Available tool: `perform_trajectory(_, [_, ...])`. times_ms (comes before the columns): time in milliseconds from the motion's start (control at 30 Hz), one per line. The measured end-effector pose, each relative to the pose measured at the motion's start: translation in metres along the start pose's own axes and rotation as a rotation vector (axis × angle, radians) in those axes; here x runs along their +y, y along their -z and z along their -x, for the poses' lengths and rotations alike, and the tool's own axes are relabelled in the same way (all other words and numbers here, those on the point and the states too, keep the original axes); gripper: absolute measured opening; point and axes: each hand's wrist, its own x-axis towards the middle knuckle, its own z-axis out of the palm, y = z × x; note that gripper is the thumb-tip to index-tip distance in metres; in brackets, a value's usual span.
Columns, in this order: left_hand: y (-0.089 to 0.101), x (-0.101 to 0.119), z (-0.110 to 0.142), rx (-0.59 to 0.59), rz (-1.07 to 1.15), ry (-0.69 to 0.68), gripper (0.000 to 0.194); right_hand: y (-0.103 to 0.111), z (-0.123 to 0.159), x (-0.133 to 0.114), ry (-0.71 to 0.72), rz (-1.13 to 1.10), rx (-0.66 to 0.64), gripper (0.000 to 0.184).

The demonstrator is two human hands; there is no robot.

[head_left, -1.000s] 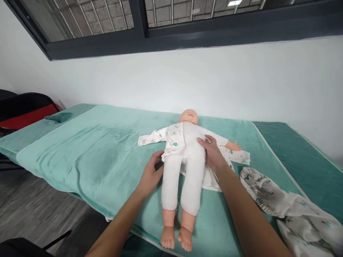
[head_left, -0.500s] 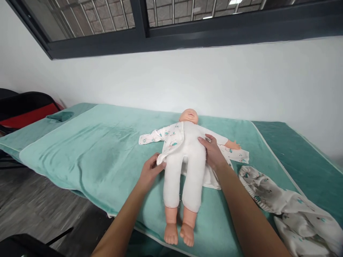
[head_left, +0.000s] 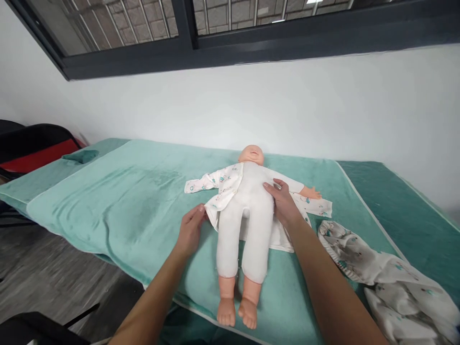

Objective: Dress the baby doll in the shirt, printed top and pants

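Note:
A baby doll (head_left: pixel 247 230) with a white cloth body lies on its back, head toward the wall. One sleeve of a white printed baby shirt (head_left: pixel 230 178) covers the doll's arm on the left of the view. The shirt's other sleeve (head_left: pixel 319 207) lies flat beneath the bare-handed arm on the right. My left hand (head_left: pixel 191 227) is closed on the shirt's lower front corner, drawing it out to the left. Against the doll's right-hand side in view, my right hand (head_left: pixel 283 201) grips the torso, thumb on top; some of its fingers are hidden.
Printed baby trousers (head_left: pixel 391 273) lie crumpled at the right. A green cover (head_left: pixel 143 206) spreads over the bed, which stands against a white wall (head_left: pixel 230 105) below a dark window frame (head_left: pixel 251 55). A black and red chair (head_left: pixel 39 148) is at the far left.
My left hand has moved left and slightly up, pulling the shirt's corner away from the doll's hip. My right hand stays at the doll's side.

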Motion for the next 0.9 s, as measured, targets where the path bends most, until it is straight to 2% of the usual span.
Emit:
perform_trajectory(100, [0.013,-0.005,-0.026,0.173,-0.093,-0.044,0.041,0.000,-0.001,0.000,-0.003,0.007,0.004,0.070])
perform_trajectory(167, [0.024,-0.008,-0.047,0.274,-0.373,-0.076,0.036,-0.001,0.000,-0.001,-0.007,0.010,0.007,0.070])
perform_trajectory(200, [0.029,-0.009,-0.057,0.293,-0.542,-0.089,0.039,-0.001,0.001,-0.001,-0.008,0.012,0.008,0.070])
perform_trajectory(300, [0.041,-0.012,-0.083,0.238,-0.975,-0.052,0.055,-0.002,0.002,-0.002,-0.003,0.017,0.012,0.069])
perform_trajectory(367, [0.046,-0.013,-0.094,0.174,-1.135,0.013,0.056,-0.002,0.003,-0.002,0.002,0.024,0.016,0.068])
perform_trajectory(533, [0.052,-0.016,-0.111,0.112,-1.241,0.052,0.055,-0.002,0.003,-0.002,0.000,0.030,0.011,0.068])
perform_trajectory(733, [0.060,-0.018,-0.122,0.171,-1.227,0.096,0.057,-0.003,0.003,-0.003,0.001,0.056,0.038,0.068])
perform_trajectory(900, [0.060,-0.017,-0.119,0.194,-1.224,0.076,0.060,-0.002,0.003,-0.003,0.005,0.067,0.020,0.067])
